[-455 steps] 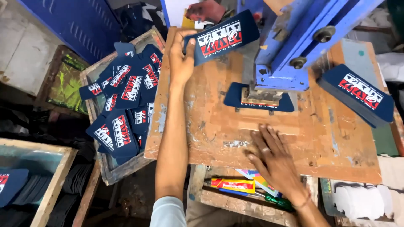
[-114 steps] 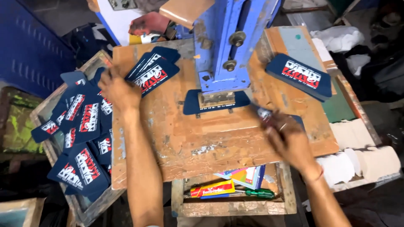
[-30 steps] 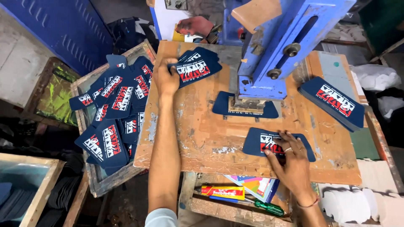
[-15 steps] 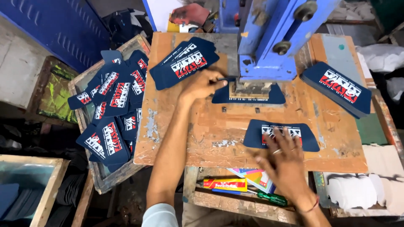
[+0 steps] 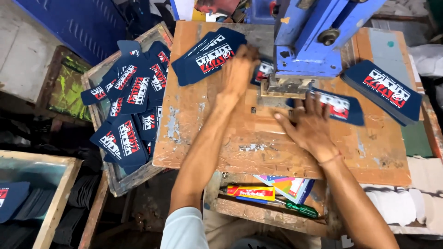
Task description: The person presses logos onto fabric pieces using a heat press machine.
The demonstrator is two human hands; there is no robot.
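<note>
My left hand reaches across the worn wooden table, its fingers curled on a dark blue printed piece at the left of the blue press. My right hand lies with spread fingers on another dark blue printed piece and holds it against the press base. A fanned stack of the same pieces sits just left of my left hand. A second stack lies at the table's right.
A wood-framed tray left of the table holds a loose pile of several printed pieces. Under the table's front edge a shelf holds a tube, coloured papers and a screwdriver. Another person's hand shows at the top.
My left hand has moved up to the piece at the press's left side. My right hand has slid its printed piece up and to the right, against the press base.
</note>
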